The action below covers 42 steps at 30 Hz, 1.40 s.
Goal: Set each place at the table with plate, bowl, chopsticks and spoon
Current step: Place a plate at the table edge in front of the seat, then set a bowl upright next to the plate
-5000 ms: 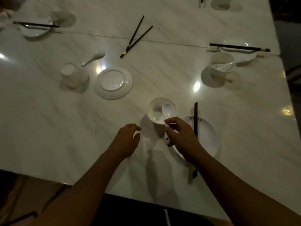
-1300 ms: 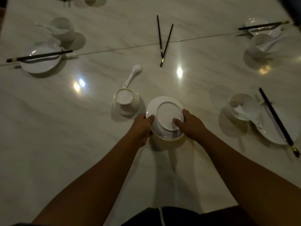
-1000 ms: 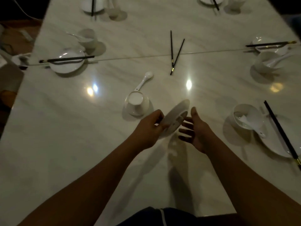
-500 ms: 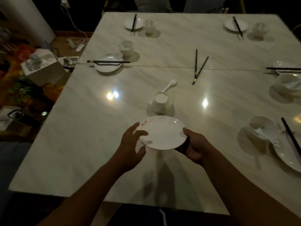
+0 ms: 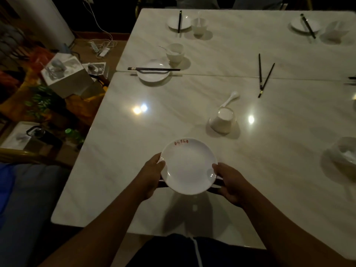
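Note:
A white plate (image 5: 187, 166) with red lettering on its far rim is face up, just above the marble table (image 5: 134, 151), near its front edge. My left hand (image 5: 152, 174) grips its left rim and my right hand (image 5: 229, 180) grips its right rim. Behind it an upturned white bowl (image 5: 223, 120) sits on the table, with a white spoon (image 5: 230, 98) lying beyond it. A loose pair of black chopsticks (image 5: 264, 78) lies farther back to the right.
Set places sit at the left (image 5: 154, 71), far left (image 5: 179, 22) and far right (image 5: 306, 25) of the table. Another bowl (image 5: 346, 153) is at the right edge. Boxes, bags and cables clutter the floor (image 5: 63, 74) left of the table.
The plate was lifted, flipped face up by both hands, and moved toward me and left. Both hands now grip its rim. My view shifted left.

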Available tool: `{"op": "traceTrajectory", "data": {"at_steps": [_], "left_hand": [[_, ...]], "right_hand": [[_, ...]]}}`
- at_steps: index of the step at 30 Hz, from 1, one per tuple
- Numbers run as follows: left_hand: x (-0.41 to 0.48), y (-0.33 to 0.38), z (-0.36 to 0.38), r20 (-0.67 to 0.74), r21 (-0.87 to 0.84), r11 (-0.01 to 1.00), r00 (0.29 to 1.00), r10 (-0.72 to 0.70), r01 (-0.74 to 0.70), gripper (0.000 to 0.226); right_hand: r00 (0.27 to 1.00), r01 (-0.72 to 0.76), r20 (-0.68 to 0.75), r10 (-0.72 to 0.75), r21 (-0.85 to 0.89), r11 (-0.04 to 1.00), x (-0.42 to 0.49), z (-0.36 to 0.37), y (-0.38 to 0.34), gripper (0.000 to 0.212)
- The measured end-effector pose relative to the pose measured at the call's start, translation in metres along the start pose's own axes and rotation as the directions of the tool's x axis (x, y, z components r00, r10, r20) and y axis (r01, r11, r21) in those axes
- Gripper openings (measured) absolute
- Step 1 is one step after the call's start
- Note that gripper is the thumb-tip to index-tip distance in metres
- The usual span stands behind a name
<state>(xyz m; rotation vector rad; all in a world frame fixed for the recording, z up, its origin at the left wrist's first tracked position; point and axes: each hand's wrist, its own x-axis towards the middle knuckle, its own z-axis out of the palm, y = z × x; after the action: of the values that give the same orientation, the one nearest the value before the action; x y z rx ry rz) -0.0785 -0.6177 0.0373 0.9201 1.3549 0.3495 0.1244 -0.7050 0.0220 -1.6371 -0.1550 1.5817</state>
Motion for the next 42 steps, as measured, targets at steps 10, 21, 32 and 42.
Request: {"op": "traceTrajectory", "data": {"at_steps": [10, 21, 32, 42], "left_hand": [[0.046, -0.013, -0.051, -0.208, 0.106, 0.994, 0.977, 0.041, -0.02, 0.015], [0.076, -0.022, -0.07, -0.059, 0.062, 0.997, 0.998, -0.034, 0.038, 0.03], [0.096, -0.017, -0.074, -0.101, 0.211, 0.977, 0.995, -0.016, 0.037, 0.022], [0.105, -0.011, -0.068, -0.06, 0.341, 0.939, 0.998, -0.016, 0.036, 0.013]], "right_hand": [[0.991, 0.027, -0.123, -0.053, -0.208, 0.978, 0.045, 0.06, 0.004, 0.019], [0.955, 0.022, -0.277, -0.107, -0.295, 0.955, 0.072, 0.074, 0.016, 0.011], [0.916, 0.085, -0.298, -0.268, -0.509, 0.857, 0.083, 0.073, 0.007, 0.009], [0.933, 0.06, -0.245, -0.263, -0.614, 0.787, 0.087, 0.057, 0.003, 0.018]]}}
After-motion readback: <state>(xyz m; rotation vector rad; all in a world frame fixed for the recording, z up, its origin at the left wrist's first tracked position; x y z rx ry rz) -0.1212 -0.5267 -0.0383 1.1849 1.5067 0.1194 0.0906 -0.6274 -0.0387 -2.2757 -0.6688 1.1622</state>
